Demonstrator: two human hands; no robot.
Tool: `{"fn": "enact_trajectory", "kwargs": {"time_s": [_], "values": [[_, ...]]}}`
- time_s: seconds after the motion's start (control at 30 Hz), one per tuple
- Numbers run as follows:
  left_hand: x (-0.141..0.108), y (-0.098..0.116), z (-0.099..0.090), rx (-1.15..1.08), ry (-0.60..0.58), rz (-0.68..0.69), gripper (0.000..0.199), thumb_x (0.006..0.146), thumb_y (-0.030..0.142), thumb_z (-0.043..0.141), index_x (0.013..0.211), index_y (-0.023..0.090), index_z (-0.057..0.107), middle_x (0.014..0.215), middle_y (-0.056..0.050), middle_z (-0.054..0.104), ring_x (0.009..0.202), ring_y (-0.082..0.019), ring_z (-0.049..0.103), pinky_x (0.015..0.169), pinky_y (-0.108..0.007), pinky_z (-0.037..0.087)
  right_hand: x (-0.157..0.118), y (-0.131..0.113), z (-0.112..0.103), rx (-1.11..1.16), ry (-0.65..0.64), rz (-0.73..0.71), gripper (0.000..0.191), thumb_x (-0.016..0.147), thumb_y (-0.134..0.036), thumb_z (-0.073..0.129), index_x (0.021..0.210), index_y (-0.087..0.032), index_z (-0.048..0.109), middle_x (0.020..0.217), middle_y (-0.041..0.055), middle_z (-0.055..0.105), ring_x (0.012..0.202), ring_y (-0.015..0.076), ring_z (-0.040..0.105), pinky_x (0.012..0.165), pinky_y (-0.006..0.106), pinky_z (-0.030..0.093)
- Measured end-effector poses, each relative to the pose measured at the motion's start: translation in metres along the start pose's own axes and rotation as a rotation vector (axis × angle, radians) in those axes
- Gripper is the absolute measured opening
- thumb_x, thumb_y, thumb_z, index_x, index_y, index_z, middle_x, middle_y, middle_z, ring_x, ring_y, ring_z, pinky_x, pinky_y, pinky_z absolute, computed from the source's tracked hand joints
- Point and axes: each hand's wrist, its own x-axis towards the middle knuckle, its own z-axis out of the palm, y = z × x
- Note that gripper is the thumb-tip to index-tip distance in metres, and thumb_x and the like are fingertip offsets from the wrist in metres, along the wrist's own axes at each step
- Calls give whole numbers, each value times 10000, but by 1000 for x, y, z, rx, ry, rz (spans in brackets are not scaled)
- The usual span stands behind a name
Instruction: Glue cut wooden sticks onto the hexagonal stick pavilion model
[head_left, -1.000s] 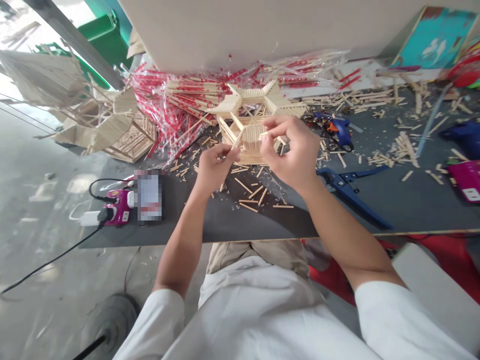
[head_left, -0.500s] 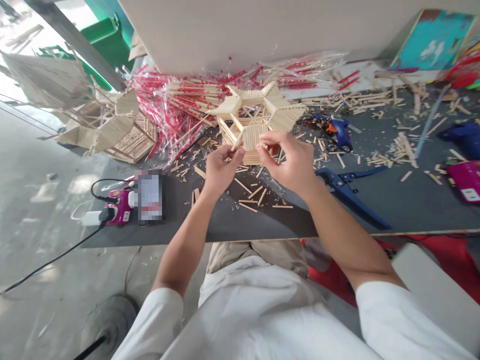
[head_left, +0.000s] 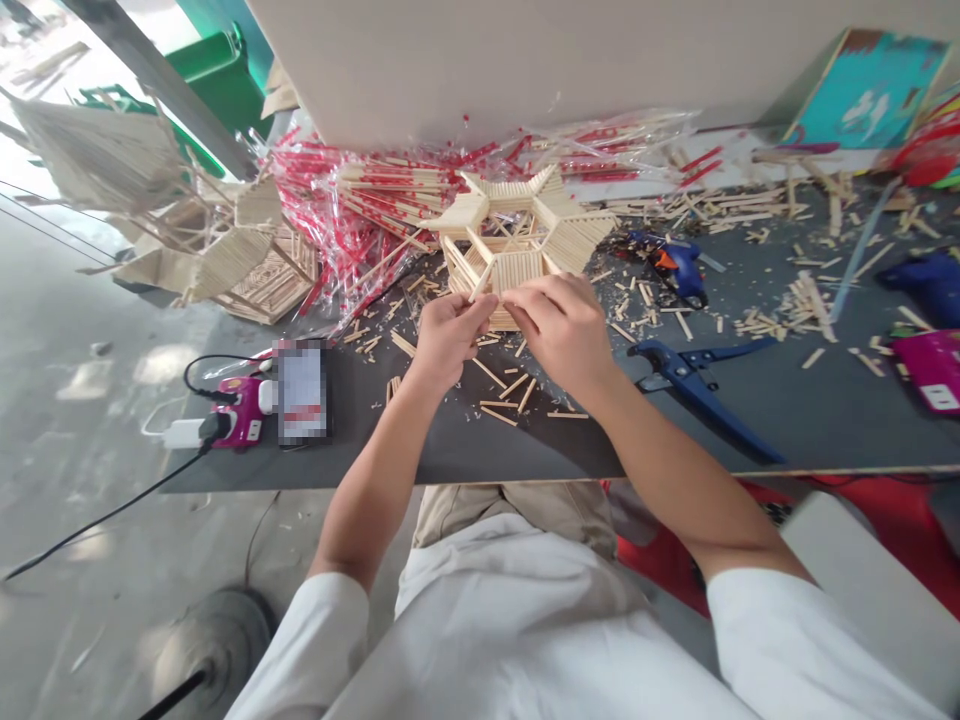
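Observation:
A model built of thin wooden sticks [head_left: 517, 265] stands on the dark table in front of me. At its near side my left hand [head_left: 450, 335] pinches a short wooden stick [head_left: 482, 282] that points up toward the model. My right hand [head_left: 559, 325] is closed just beside it, its fingertips almost meeting the left ones; whatever they hold is too small to name. Loose cut sticks [head_left: 510, 392] lie on the table below my hands.
Blue cutter [head_left: 694, 385] and blue glue gun [head_left: 679, 270] lie right. Red-tipped sticks in plastic [head_left: 360, 200] fill the back. Left are a phone [head_left: 302, 395], a purple power strip [head_left: 241, 405] and a larger stick model [head_left: 210, 260]. The table's front edge [head_left: 525, 482] is near me.
My right hand has moved left and turned, bringing its fingertips close to my left hand. The left hand has shifted slightly right, still pinching the stick.

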Motion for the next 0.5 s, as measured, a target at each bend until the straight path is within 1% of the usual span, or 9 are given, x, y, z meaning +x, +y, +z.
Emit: {"fn": "enact_trajectory", "kwargs": {"time_s": [0.07, 0.17, 0.3, 0.4, 0.5], "values": [[1, 0, -1, -37, -24, -26, 394, 834, 462, 829, 734, 202, 550, 608, 67, 447, 442, -9, 280, 379, -195, 169, 0, 1, 0, 8, 4, -16, 241, 1108, -301, 506, 1090, -235, 737, 1047, 63, 769, 978, 223, 673, 947, 392, 505], [2, 0, -2, -48, -48, -44, 454, 817, 470, 840, 681, 209, 496, 596, 68, 427, 442, -10, 270, 376, -202, 169, 0, 1, 1, 31, -33, -10, 247, 1108, -294, 489, 1109, -238, 729, 1054, 70, 757, 989, 227, 662, 975, 395, 506], [3, 1, -1, -65, -36, -60, 457, 812, 475, 851, 687, 209, 501, 578, 73, 423, 438, -11, 265, 382, -206, 161, 0, -1, 3, 38, -48, 25, 261, 1104, -265, 460, 1124, -248, 721, 1056, 80, 740, 1005, 247, 646, 974, 428, 502], [2, 2, 1, -78, -29, -74, 444, 814, 469, 855, 697, 206, 517, 571, 74, 431, 436, -8, 263, 386, -205, 148, 2, -2, 3, 35, -63, 40, 310, 1097, -212, 411, 1162, -252, 711, 1061, 83, 724, 997, 243, 640, 975, 425, 504], [2, 3, 2, -84, -33, -80, 436, 811, 456, 854, 695, 206, 516, 564, 78, 423, 431, -5, 240, 387, -209, 122, 6, 0, -2, 33, -101, 43, 407, 1065, -126, 348, 1264, -221, 691, 1104, 107, 700, 1008, 243, 634, 962, 412, 511]]}}
